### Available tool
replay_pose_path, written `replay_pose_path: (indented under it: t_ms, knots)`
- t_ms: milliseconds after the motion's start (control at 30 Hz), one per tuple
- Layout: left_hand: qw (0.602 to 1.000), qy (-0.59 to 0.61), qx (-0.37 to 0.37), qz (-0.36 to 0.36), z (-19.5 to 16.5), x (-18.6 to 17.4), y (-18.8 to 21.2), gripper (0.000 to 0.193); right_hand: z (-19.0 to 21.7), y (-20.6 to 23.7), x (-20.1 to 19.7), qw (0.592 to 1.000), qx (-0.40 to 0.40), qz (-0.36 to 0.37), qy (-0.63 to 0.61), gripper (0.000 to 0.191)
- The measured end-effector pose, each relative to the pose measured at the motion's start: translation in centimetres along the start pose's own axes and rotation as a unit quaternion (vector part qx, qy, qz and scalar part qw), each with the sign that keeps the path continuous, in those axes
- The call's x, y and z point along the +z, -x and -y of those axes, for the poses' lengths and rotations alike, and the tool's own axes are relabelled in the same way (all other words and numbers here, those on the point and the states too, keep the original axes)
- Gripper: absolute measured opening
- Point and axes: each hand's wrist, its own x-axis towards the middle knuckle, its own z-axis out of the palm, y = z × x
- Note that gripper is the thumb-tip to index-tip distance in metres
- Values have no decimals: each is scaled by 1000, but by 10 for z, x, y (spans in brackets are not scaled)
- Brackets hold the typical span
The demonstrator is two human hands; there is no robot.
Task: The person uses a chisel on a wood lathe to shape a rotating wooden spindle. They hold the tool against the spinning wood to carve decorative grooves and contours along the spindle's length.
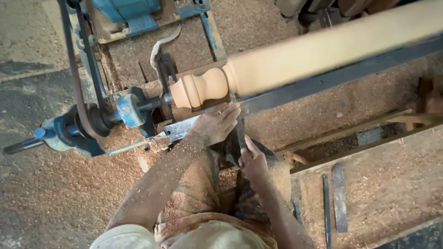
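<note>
My left hand (217,123) lies palm down over the flat metal tool rest (182,128), fingers spread a little and pressing on the blade of a long dark chisel (240,131), just below the turned end of the wooden spindle (295,60). My right hand (251,159) sits lower and nearer my body, closed around the handle end of the same chisel, so both hands hold that one tool between them, and it runs up from my right hand, under my left fingers, to the wood. Its tip meets the spindle right where the rounded beads (198,88) give way to the long plain shaft; whether the edge actually touches the wood I cannot tell. The spindle stretches from the upper right down toward the left, pale and smooth, its beaded end held on a metal centre at the blue headstock (131,109). A dark drive belt (76,64) loops up from the pulley beside that headstock toward a blue motor (129,11) at the top. A dark steel rail (341,76) runs beneath the spindle, parallel to it. Sawdust dusts both my forearms and lies thick over the floor (55,193) and the machine frame. To my right, well apart from my hands, two flat metal bars (339,196) lie side by side in the shavings.
</note>
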Motion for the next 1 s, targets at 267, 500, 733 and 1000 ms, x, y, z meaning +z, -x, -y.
replay_pose_path:
  t_ms: [267,500,733,1000]
  knots:
    - [962,194,-177,-76,-7,3,-3,33,-4,7,30,996,33,-26,-75,55]
    - [961,185,-190,-81,-5,4,-5,32,-14,5,69,979,37,-53,-191,60]
    - [930,274,-246,15,-1,0,-5,34,-4,9,113,970,26,-84,-226,57]
    - [940,264,-215,31,3,-4,-3,37,13,12,148,956,10,-75,-282,57]
